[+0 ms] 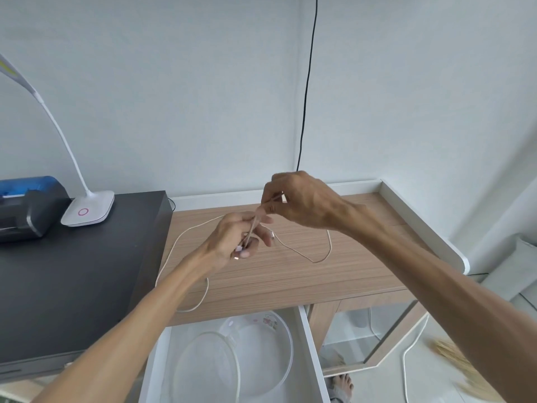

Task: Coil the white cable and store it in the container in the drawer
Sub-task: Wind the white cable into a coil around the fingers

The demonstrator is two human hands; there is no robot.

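Head view: at the bottom centre of the frame the white drawer [311,344] stands open, holding a clear round container [261,350] with a clear lid [207,367] leaning in it; no cable lies inside. Above it, on the wooden table [290,274], the white cable [186,245] loops loosely left and right. The left hand [232,242] has its grip closed on several strands; the right hand [296,199] pinches the same strands just above. At the left, a dark cabinet [72,271] carries a white lamp [87,210] and a printer [26,210].
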